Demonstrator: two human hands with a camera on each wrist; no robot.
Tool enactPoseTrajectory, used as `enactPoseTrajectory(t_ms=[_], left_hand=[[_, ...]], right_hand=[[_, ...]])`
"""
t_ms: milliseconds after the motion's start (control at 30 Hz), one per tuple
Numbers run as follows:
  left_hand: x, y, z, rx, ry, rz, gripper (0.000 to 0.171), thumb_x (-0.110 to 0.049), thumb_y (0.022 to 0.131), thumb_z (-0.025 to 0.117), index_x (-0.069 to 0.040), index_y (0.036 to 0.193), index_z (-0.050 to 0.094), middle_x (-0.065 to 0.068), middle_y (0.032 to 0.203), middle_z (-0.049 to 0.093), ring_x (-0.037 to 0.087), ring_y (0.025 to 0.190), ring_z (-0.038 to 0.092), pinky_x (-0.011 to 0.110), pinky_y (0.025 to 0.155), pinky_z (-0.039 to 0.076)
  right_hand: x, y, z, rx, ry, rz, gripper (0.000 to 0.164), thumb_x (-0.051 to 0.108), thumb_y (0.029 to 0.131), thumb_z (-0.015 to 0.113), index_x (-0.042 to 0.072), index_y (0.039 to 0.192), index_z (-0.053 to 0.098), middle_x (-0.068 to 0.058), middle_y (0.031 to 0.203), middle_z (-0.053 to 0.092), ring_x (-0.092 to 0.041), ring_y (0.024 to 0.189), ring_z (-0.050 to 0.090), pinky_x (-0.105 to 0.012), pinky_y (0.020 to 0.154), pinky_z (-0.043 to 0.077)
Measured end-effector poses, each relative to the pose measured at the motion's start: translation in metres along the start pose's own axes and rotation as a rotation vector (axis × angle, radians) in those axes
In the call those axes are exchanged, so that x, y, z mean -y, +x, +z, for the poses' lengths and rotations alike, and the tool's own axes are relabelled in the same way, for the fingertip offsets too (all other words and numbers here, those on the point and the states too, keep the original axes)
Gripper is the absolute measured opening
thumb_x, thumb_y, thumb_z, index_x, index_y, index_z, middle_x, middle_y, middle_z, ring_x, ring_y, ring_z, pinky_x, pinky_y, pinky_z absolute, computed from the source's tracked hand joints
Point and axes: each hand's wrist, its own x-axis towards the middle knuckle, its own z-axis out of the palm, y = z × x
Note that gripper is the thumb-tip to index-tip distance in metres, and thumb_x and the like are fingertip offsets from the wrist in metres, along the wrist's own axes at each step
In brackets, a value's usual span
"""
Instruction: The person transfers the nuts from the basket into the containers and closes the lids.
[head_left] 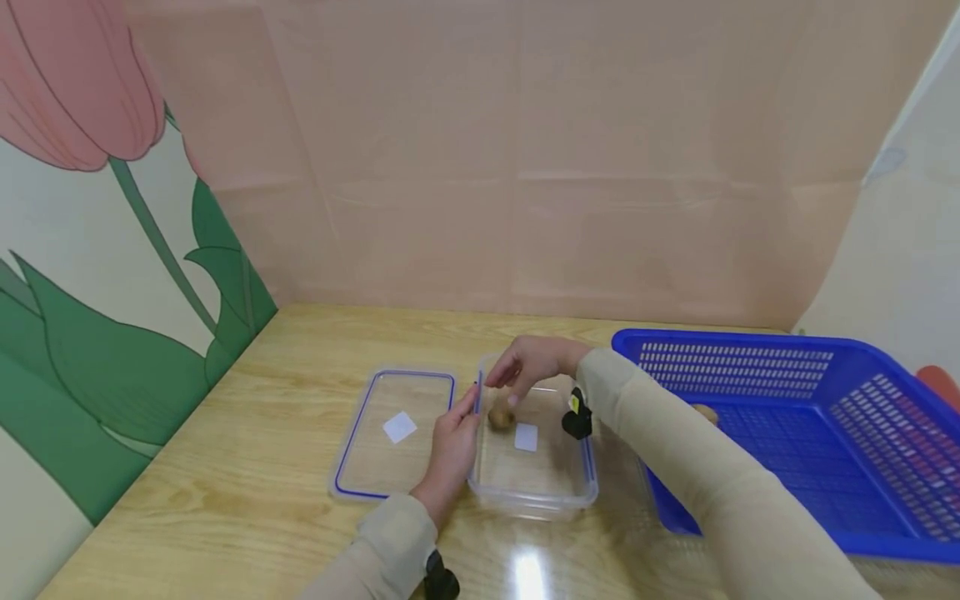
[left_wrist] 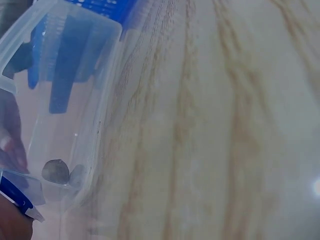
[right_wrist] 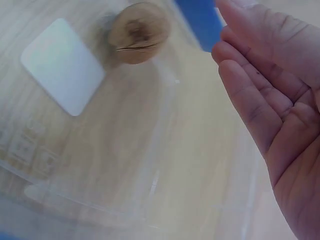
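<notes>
A clear plastic box (head_left: 536,498) stands uncovered on the table, with a white square label on its base. Inside it, near the left wall, lies a round brown walnut (right_wrist: 140,32), its seam cracked. My left hand (head_left: 453,442) holds the box's left side, by the blue-edged latch (left_wrist: 16,194). Over the box, my right hand (head_left: 536,362) reaches in from the right, fingers loosely bent downward. In the right wrist view its fingertips (right_wrist: 230,70) are apart from the walnut, beside a blue strip; nothing shows in the grasp.
A clear lid (head_left: 393,475) with a blue seal and a white label lies left of the box. To the right is a large blue basket (head_left: 825,354); a small brown item (head_left: 706,412) shows in it, partly behind the right sleeve. A pinkish sheet (head_left: 517,167) hangs behind the table.
</notes>
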Motion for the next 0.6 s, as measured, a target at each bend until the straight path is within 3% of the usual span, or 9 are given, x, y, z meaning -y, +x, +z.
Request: enactPoseTrajectory(t_ms=[367,600], left_hand=[[-0.001,-0.001,0.000,-0.001,0.002,-0.003,0.042,0.001,0.090,0.042,-0.001,0.133,0.045,0.013,0.139,0.043,0.029,0.132,0.036,0.043,0.112,0.026],[0.001,-0.002,0.000,-0.010,-0.006,-0.018,0.044,0.002,0.089,0.042,-0.002,0.133,0.045,0.012,0.140,0.043,0.029,0.133,0.035,0.042,0.112,0.026]], right_hand=[[0.007,-0.033,-0.020,-0.103,0.085,-0.016,0.050,0.015,0.077,0.074,-0.001,0.121,0.059,-0.017,0.122,0.060,-0.027,0.112,0.057,-0.034,0.095,0.049],[0.005,-0.062,-0.028,-0.186,0.165,-0.096,0.046,0.005,0.080,0.068,-0.011,0.120,0.054,-0.026,0.123,0.056,-0.031,0.113,0.056,-0.033,0.092,0.051]])
